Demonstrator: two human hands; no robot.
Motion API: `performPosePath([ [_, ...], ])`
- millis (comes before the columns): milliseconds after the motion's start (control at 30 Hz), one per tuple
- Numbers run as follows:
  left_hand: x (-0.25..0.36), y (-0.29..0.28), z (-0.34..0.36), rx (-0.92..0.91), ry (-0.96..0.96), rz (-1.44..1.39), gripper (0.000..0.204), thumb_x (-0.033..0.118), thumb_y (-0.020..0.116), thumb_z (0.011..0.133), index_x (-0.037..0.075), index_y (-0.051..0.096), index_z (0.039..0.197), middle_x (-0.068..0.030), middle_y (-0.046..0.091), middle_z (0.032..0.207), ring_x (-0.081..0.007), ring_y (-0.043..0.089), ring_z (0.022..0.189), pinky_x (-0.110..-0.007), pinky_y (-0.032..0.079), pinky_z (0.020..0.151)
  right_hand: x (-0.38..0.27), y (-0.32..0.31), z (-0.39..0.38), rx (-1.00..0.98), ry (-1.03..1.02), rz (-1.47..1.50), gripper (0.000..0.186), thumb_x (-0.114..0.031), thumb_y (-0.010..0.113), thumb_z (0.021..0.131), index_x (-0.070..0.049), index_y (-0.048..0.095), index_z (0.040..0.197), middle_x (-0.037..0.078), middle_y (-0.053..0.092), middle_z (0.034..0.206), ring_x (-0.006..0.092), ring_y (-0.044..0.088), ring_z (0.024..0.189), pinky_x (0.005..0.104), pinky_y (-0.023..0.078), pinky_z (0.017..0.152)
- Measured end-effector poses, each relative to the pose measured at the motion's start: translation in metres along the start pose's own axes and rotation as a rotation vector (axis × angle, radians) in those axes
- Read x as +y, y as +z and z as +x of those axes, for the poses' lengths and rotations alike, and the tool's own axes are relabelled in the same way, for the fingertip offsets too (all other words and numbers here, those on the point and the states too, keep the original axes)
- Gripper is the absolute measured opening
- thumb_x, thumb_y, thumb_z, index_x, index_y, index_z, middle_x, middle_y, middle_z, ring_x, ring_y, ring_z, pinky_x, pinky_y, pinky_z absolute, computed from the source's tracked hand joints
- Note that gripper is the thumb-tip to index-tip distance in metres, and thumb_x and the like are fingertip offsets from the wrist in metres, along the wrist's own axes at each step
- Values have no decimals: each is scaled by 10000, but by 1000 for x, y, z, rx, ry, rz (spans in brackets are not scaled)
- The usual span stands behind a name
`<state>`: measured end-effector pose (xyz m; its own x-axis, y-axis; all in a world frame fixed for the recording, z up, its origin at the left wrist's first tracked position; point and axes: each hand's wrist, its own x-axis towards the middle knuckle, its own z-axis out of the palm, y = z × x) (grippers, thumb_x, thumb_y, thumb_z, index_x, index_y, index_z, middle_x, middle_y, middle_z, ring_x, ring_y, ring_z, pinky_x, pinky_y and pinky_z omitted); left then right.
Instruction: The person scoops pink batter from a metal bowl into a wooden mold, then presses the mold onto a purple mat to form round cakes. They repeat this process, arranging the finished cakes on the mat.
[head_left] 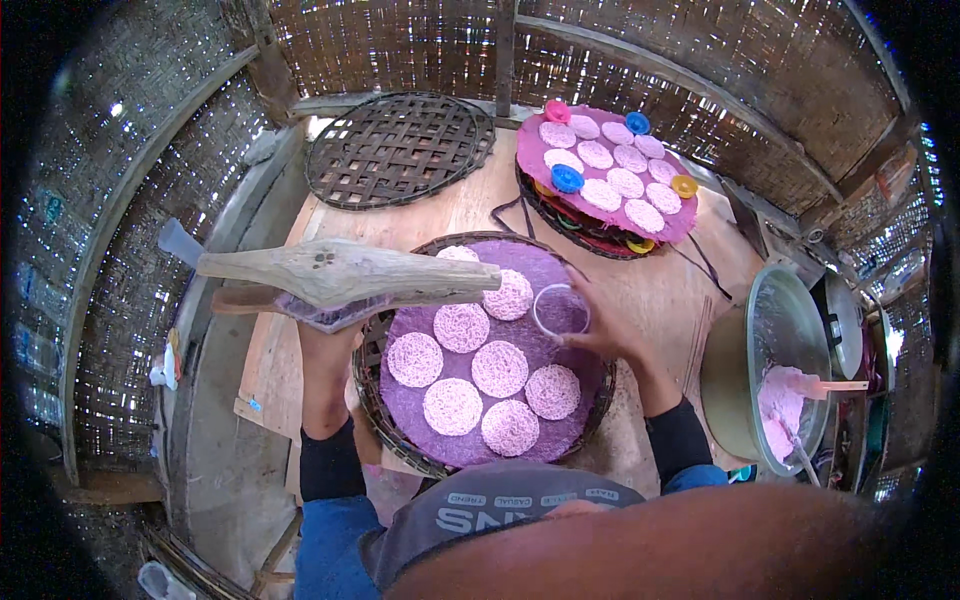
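Note:
My left hand [325,345] grips a pale wooden press [350,275], whose long lever reaches over a round woven tray [602,405]. Inside the press a plastic-lined part shows; its contents are hidden. My right hand [600,330] holds a white ring [539,322] between its fingers, over the purple sheet [540,445] lining the tray. Several pink textured rounds [500,368] lie on that sheet, one partly hidden by the lever.
An empty lattice tray [400,150] lies at the back left. A stacked tray [670,210] at the back right holds pink rounds and coloured cups [567,178]. A large basin [730,360] with pink paste [785,415] and utensils stands at the right. Woven walls [630,50] surround the table.

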<state>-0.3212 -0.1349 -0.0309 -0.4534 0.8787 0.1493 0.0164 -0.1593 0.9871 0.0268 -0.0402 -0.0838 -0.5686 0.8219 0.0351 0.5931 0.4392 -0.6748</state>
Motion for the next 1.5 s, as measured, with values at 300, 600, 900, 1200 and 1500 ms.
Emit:
performPosePath([
  [300, -8, 50, -24, -304, 117, 187, 487, 122, 755, 649, 17, 523, 1065, -86, 597, 1003, -192, 575, 930, -316, 453, 827, -2, 13, -17, 178, 26, 413, 827, -335, 679, 749, -120, 209, 1395, 130, 477, 1250, 272, 441, 1159, 396, 289, 1010],
  [600, 21, 128, -6, -844, 527, 182, 602, 416, 662, 727, 37, 460, 1149, -99, 519, 1145, -280, 525, 1029, -378, 432, 886, -87, -83, -47, -491, 160, 578, 671, -611, 510, 787, -3, 525, 1070, 33, 552, 861, 106, 516, 749, 252, 428, 636],
  [900, -4, 156, 50, -911, -64, -1181, 392, 448, 391, 913, 89, 546, 941, -5, 442, 787, -169, 486, 867, -345, 425, 804, -46, -87, -40, -582, 555, 608, 668, -682, 330, 821, -61, 570, 879, 18, 529, 691, 91, 481, 552, 227, 384, 458],
  [1200, -49, 150, 47, -595, -354, -1223, 314, 310, 406, 914, 149, 432, 645, 45, 376, 492, -148, 447, 566, -279, 397, 618, -34, -54, -17, -517, 669, 413, 723, -707, 342, 795, -30, 590, 843, 53, 547, 684, 143, 510, 572, 293, 387, 465],
  [1500, -67, 150, 40, -491, -456, -1277, 317, 300, 443, 895, 129, 440, 628, 7, 398, 501, -147, 440, 548, -272, 410, 572, -35, -55, -21, -488, 745, 350, 752, -745, 392, 743, -22, 569, 634, 61, 483, 527, 164, 484, 427, 310, 346, 366],
])
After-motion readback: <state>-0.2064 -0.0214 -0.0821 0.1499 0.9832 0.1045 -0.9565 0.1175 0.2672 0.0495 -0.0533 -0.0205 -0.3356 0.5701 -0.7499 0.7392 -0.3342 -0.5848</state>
